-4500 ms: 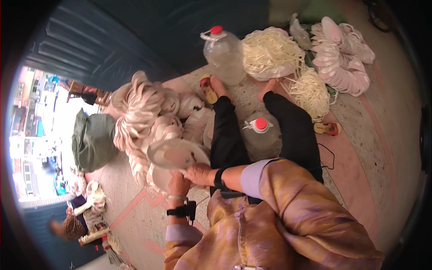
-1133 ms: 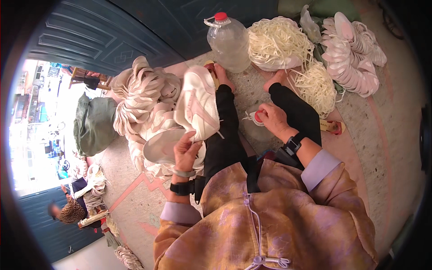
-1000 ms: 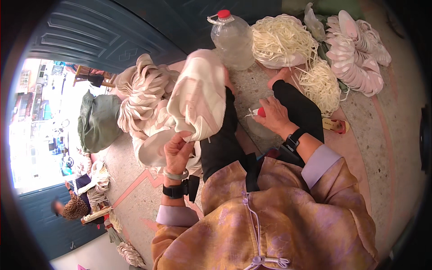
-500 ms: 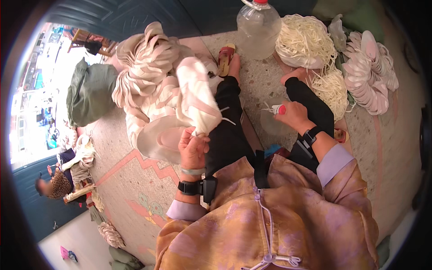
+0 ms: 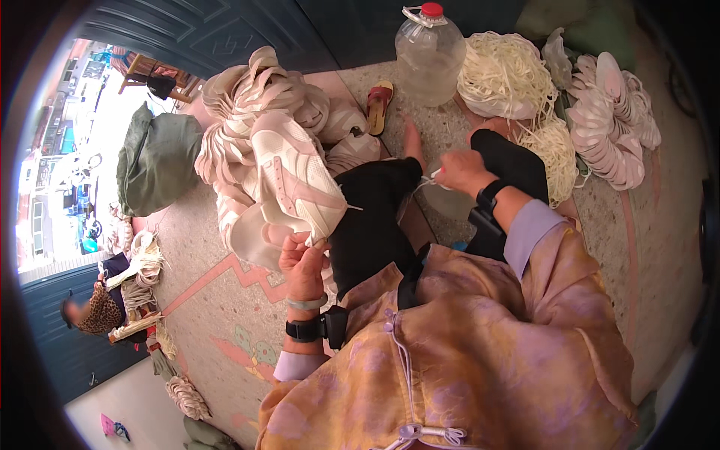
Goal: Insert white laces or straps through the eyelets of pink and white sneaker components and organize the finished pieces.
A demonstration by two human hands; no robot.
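Observation:
My left hand (image 5: 301, 268) is closed, with thumb and fingers pinching the near edge of a white and pale pink shoe upper (image 5: 300, 176). The upper's toe points away from me, over a heap of flat, pale shoe pieces (image 5: 247, 97). A short white strand end pokes out from the upper's right side. Over by my right knee, my right hand (image 5: 463, 171) is closed around a small red and white thing (image 5: 433, 178), mostly hidden by the fingers. White strand tips show there.
A large clear jug with a red cap (image 5: 429, 56) stands ahead, beside a red sandal (image 5: 379, 109). Cream strands (image 5: 504, 75) and stacked pale pieces (image 5: 611, 124) lie at right. A green bag (image 5: 157, 154) sits left; a person (image 5: 97, 307) is beyond.
The shoe upper has tilted left and lowered, showing more of its side. My right hand has moved left, hiding more of the red and white thing. My left knee has shifted.

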